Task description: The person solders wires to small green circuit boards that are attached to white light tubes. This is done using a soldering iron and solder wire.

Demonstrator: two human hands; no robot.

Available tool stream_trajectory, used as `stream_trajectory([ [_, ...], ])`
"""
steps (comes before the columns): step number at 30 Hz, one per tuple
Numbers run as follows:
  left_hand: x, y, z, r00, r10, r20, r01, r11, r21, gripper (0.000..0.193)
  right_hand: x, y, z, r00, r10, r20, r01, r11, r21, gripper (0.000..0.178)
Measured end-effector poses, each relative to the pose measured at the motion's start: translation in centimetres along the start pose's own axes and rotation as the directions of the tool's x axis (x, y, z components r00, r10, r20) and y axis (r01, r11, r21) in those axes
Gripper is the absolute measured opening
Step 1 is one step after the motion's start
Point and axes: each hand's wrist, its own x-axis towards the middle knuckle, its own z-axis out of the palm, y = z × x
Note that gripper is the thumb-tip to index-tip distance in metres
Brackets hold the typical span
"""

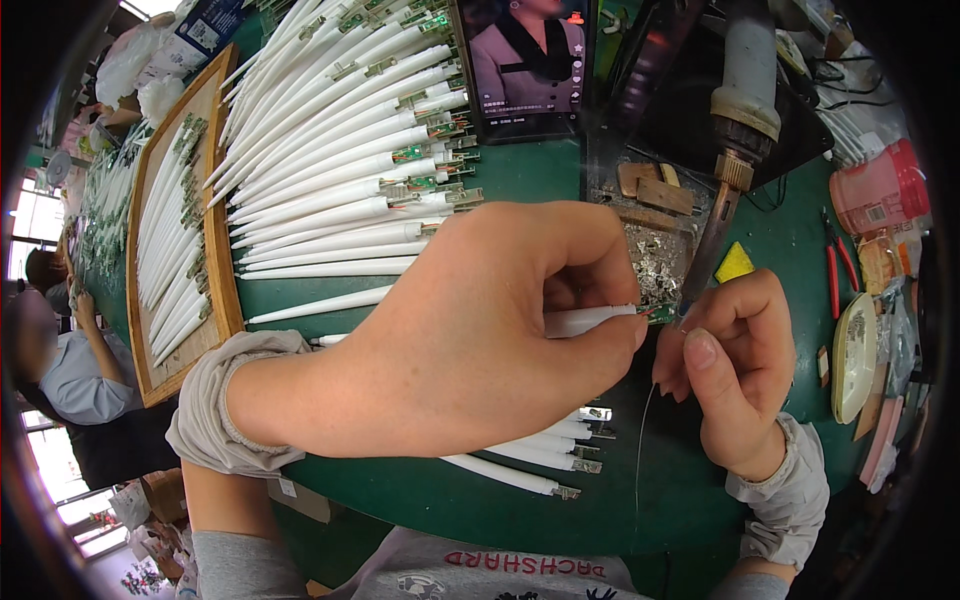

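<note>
In the centre, my left hand [470, 340] is closed around a slim white plastic pen-shaped tube [588, 320]. A small green circuit board [660, 313] sticks out of the tube's right end, close under the tip of a fixed soldering iron [733, 170]. The fingers hide most of the tube, and I cannot tell whether tip and board touch. My right hand [742, 365], just right of the board, pinches a fine solder wire [640, 455] that hangs toward the table's front edge.
More white tubes with boards [340, 170] lie in rows at left; a few [520, 472] lie below my left hand. A wooden-framed tray [235, 285], phone [525, 70], yellow sponge [735, 262], red-handled pliers [833, 275] and pale dish [853, 360] surround the work. Another person [90, 375] sits far left.
</note>
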Motion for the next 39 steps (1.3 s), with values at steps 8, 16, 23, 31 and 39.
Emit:
stream_trajectory([
  [8, -0.14, -0.34, 0.59, 0.997, 0.064, -0.034, -0.062, 0.996, 0.059, 0.010, -0.04, -0.16, 0.12, 1.000, 0.010, 0.015, -0.009, 0.997, -0.078, 0.015],
  [16, 0.10, -0.33, 0.28, 0.997, 0.067, 0.023, -0.067, 0.998, -0.007, 0.008, -0.16, -0.06, 0.33, 0.999, -0.006, -0.032, 0.004, 0.997, -0.079, 0.015],
  [23, -0.05, -0.16, 0.19, 0.994, 0.107, 0.036, -0.106, 0.993, -0.044, 0.006, -0.22, -0.11, 0.33, 0.998, -0.066, -0.002, 0.065, 0.994, -0.093, 0.016],
  [31, 0.18, -0.44, 0.32, 0.989, 0.142, 0.036, -0.142, 0.990, 0.004, 0.005, -0.41, -0.16, 0.37, 0.997, -0.061, -0.053, 0.058, 0.996, -0.062, 0.017],
  [39, -0.31, -0.57, 0.80, 0.988, 0.153, 0.023, -0.155, 0.985, 0.078, 0.007, -0.31, -0.10, 0.19, 0.997, -0.080, -0.020, 0.080, 0.996, -0.026, 0.015],
])
